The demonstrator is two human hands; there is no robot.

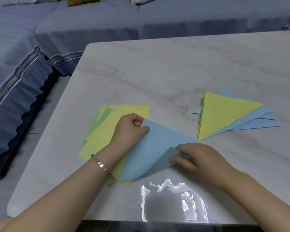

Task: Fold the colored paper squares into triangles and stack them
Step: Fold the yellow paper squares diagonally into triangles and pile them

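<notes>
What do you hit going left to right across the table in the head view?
Pile of unfolded squares → left hand → blue sheet, held mid-fold → right hand → stack of folded triangles

A blue sofa [90, 22] stands behind the marble table [174, 64].

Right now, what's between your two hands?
In the head view, just the blue paper, curling over; the left hand and right hand each pinch a corner.
</notes>
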